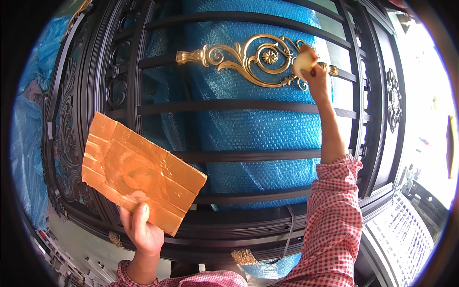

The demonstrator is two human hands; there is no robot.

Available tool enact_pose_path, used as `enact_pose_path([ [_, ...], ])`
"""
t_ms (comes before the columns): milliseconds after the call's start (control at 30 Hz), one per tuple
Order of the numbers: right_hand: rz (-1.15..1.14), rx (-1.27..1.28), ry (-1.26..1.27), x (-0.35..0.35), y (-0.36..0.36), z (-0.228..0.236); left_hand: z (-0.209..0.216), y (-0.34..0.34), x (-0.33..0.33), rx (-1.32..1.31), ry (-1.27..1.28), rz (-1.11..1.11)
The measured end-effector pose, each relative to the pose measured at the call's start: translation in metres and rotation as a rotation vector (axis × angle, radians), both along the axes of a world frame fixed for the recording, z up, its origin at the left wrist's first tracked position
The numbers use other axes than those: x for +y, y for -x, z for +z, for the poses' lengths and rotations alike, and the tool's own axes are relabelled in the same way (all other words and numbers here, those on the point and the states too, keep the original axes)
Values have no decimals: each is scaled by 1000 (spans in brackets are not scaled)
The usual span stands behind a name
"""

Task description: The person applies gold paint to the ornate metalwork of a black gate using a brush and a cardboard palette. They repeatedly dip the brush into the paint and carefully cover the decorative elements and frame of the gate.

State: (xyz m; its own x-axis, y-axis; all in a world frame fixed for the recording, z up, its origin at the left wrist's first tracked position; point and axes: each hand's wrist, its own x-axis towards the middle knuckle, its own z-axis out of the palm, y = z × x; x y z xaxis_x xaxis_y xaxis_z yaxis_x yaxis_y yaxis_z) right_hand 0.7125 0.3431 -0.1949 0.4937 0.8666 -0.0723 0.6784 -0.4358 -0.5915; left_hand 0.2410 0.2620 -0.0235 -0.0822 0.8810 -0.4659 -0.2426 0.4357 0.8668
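My left hand [142, 229] grips the lower edge of a flat cardboard piece [143, 170], thumb on top. The cardboard is coated orange-gold, with a smeared patch near its middle. Stretched far forward, my right hand [315, 79] is closed on a pale, soft-looking sponge [305, 63]. The sponge meets the right end of a gold scroll ornament [267, 60], which has curls and a small flower at its centre. This ornament is fixed along one bar of a dark metal gate [248, 107]. My fingers hide part of the sponge and of the ornament's right end.
Blue bubble wrap [258, 138] lies beneath the bars. Dark scrollwork panels [71, 110] flank the left side, and a dark rosette [394, 100] sits on the right. A gold fitting [244, 257] is at the near edge. Slatted white metal pieces [401, 234] lie at lower right.
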Motion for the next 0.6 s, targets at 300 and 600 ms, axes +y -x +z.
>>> enact_pose_path([
  [300,61,-11,105,-11,11,-2,-6,9,-4,19,-27,-57],
  [600,62,-42,125,-16,10,-2,-1,4,-2,10,13,4],
])
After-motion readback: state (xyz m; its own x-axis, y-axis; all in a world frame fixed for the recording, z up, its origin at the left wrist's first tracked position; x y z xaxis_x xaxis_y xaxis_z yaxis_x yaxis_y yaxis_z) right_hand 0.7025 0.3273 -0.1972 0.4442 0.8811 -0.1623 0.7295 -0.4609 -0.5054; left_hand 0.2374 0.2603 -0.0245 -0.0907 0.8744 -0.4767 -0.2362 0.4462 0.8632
